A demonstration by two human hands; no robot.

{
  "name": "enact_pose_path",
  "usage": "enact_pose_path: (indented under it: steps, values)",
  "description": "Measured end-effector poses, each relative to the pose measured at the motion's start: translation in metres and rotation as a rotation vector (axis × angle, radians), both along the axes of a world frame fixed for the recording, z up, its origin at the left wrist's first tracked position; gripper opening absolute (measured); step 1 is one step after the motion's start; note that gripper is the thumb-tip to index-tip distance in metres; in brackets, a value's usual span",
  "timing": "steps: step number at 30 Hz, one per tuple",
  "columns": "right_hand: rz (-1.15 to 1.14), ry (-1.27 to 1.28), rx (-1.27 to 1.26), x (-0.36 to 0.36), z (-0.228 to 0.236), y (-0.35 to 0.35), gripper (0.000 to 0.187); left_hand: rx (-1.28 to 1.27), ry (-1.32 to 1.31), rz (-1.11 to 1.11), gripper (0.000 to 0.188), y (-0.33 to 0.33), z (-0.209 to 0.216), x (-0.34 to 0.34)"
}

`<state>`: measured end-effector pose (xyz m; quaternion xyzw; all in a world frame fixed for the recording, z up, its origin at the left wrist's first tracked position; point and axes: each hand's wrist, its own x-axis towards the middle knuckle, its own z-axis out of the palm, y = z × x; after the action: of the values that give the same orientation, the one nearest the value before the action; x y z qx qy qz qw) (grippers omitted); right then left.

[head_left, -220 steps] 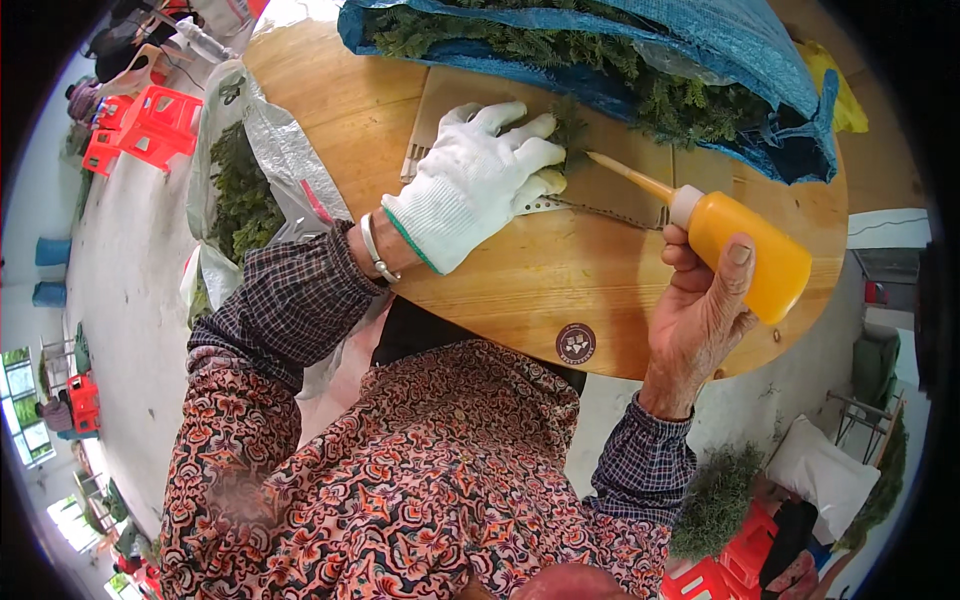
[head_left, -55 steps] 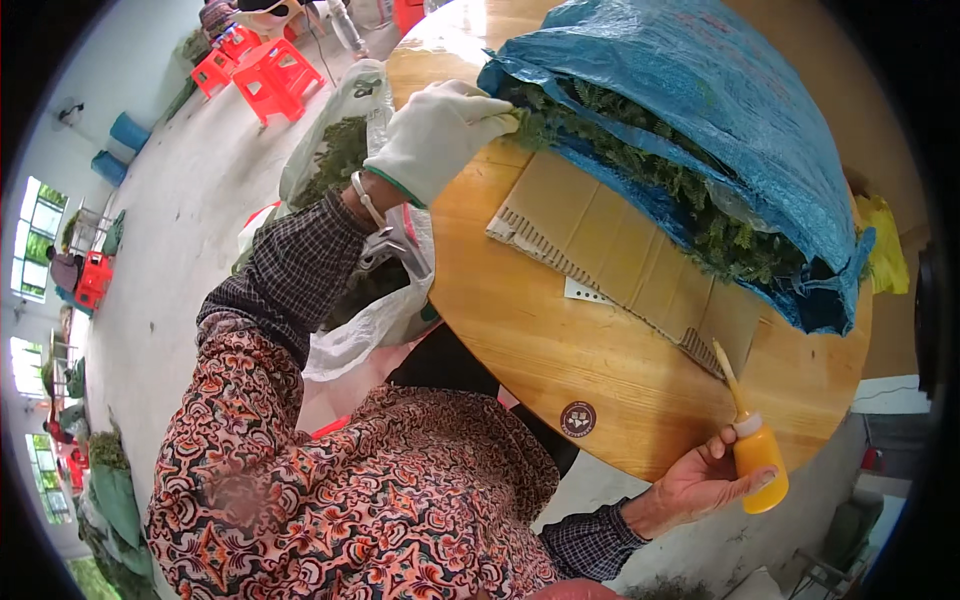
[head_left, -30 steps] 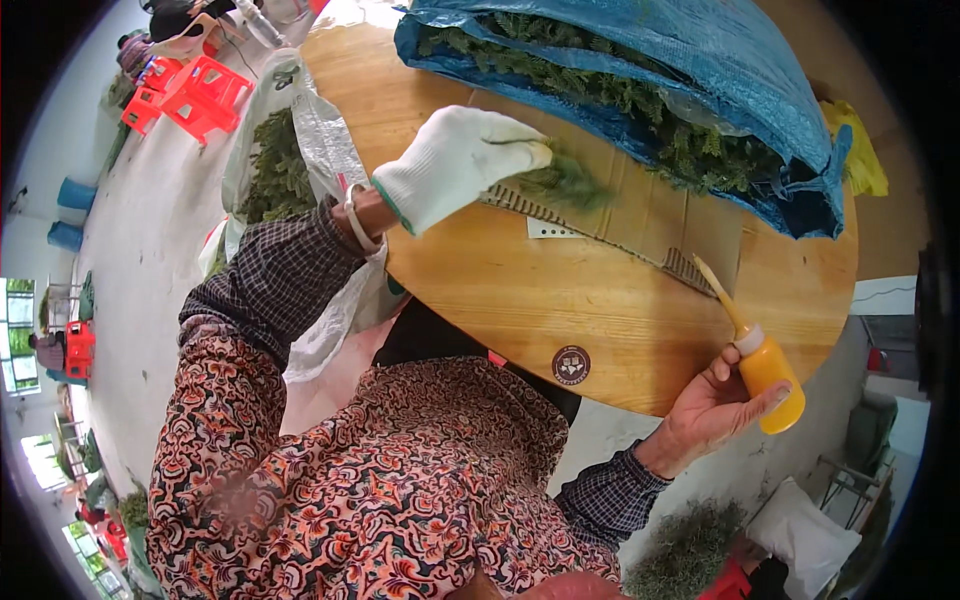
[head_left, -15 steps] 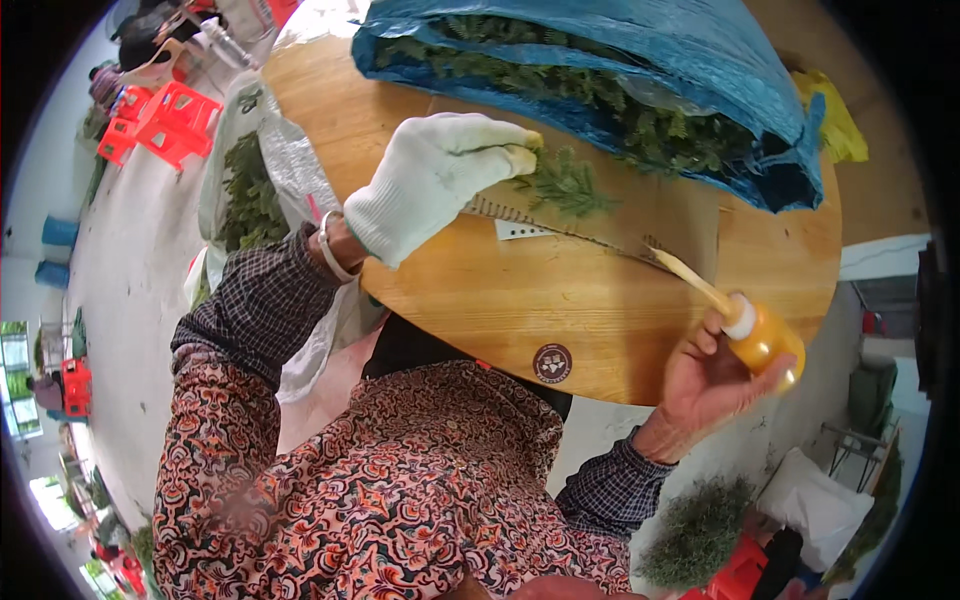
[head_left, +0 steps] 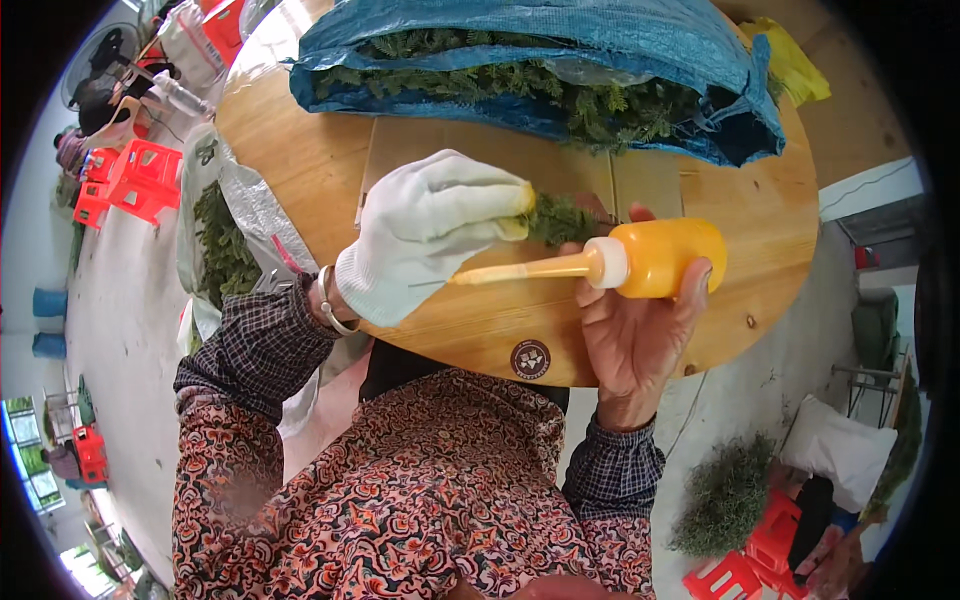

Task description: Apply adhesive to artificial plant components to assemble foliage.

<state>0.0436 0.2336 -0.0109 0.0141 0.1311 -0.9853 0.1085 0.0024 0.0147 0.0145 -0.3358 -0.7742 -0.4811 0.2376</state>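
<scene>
A white knitted glove with yellow-stained fingertips covers my left hand (head_left: pixel 430 225), which pinches a small green fir sprig (head_left: pixel 558 222) at its left end. My bare right hand (head_left: pixel 632 345) grips an orange squeeze bottle (head_left: pixel 672 258) with a white collar. The bottle lies nearly level, its long tapered nozzle (head_left: pixel 530 269) pointing left below the sprig and beside the glove. The right fingers, partly hidden behind the bottle, are close to the sprig's right end; I cannot tell whether they touch it. Both hands are above the round wooden table (head_left: pixel 740 300).
An open blue woven bag (head_left: pixel 500 40) full of evergreen branches (head_left: pixel 620 110) lies across the table's far side, with cardboard (head_left: pixel 645 185) in front. Left of the table stands a whitish sack (head_left: pixel 255 180) of greenery. Red stools (head_left: pixel 145 180) and a white pillow-like bundle (head_left: pixel 838 450) are farther out.
My right hand has brought the bottle up and left to the sprig, and its nozzle now points left. My left hand still pinches the sprig, now nearer the bottle. The view has shifted slightly.
</scene>
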Motion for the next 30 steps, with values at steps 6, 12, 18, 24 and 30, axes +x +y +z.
enact_pose_path:
  steps: [6, 12, 18, 24, 30]
  values:
    - [-0.093, -0.040, 0.032, -0.003, 0.000, -0.002, 0.057, -0.096, 0.052, -0.069, 0.033, -0.003, -0.006, 0.006]
    - [-0.230, -0.090, 0.090, -0.008, -0.007, 0.000, 0.053, -0.118, -0.102, -0.083, 0.036, 0.000, -0.005, 0.019]
    - [-0.104, -0.115, -0.075, -0.014, -0.008, 0.006, 0.051, -0.097, -0.059, -0.097, 0.023, 0.001, -0.011, 0.023]
    - [-0.083, -0.079, -0.050, -0.017, -0.005, 0.014, 0.054, 0.202, -0.576, -0.094, 0.019, 0.002, -0.003, 0.022]
    - [-0.039, -0.075, -0.012, -0.014, 0.006, 0.009, 0.053, 0.086, -0.820, -0.076, 0.021, 0.000, 0.031, -0.003]
